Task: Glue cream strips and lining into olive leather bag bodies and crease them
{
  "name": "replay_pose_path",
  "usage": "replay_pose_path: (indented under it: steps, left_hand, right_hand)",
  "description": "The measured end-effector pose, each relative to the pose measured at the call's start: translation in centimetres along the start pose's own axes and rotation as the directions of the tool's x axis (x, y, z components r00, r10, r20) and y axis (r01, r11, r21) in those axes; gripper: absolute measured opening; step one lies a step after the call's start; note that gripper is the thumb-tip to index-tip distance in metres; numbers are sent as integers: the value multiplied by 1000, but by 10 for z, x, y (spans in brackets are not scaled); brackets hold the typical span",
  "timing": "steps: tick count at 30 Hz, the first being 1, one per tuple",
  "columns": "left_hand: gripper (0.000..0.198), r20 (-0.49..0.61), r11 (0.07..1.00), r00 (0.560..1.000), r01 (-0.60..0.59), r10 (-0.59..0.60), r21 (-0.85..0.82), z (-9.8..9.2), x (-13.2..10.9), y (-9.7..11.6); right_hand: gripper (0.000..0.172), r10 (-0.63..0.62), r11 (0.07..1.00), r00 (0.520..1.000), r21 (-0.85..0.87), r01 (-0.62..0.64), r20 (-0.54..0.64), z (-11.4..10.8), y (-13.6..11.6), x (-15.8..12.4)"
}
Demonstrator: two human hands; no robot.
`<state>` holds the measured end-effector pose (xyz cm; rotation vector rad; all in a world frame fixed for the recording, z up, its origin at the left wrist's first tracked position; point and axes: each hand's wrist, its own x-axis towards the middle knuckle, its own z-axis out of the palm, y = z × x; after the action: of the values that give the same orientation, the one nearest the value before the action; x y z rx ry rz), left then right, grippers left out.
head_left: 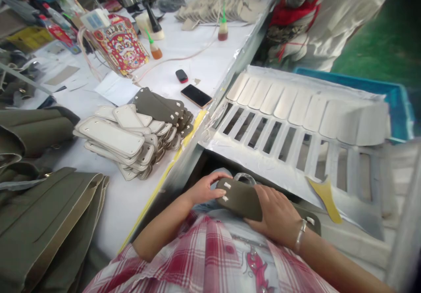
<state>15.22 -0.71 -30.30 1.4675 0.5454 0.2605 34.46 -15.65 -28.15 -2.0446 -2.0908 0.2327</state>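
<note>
A dark olive, leather-like panel point(241, 196) with rounded ends and small white tabs lies across my lap, between my two hands. My left hand point(205, 188) pinches its left end, thumb on top near the tabs. Around the panel's middle and right part my right hand point(276, 209) is wrapped, hiding some of it. Another dark end with a white tab point(310, 220) shows beyond my right wrist; whether it belongs to the same panel I cannot tell. To the left on the table are a pile of pale panels point(112, 135) and a stack of dark panels point(154, 104).
A slotted white rack point(263, 148) holding a row of pale pieces point(296, 104) stands at right, with a yellow scraper-like piece point(325, 198) on its edge. A phone point(196, 95), glue bottles point(222, 30) and olive bags point(42, 223) lie on the table. A co-worker point(296, 12) is beyond.
</note>
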Motion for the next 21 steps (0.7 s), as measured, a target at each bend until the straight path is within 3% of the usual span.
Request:
replay_pose_path:
  steps: [7, 11, 14, 17, 21]
  left_hand:
    - [44, 17, 996, 1000, 3, -5, 90, 2, -1, 4]
    - [46, 31, 925, 999, 1, -14, 380, 4, 1, 29]
    - [65, 168, 734, 982, -178, 88, 655, 31, 12, 49]
    - [92, 389, 552, 909, -403, 150, 730, 74, 31, 51]
    - [91, 441, 438, 891, -442, 110, 783, 110, 45, 37]
  right_hand:
    - [67, 65, 996, 996, -58, -61, 64, -20, 44, -57]
    - [68, 115, 993, 988, 2, -116, 99, -24, 44, -58]
    - [66, 128, 990, 987, 38, -132, 96, -24, 43, -56]
    - [63, 135, 989, 986, 46, -140, 98, -22, 44, -58]
    - [68, 137, 989, 987, 46, -141, 80, -23, 46, -65]
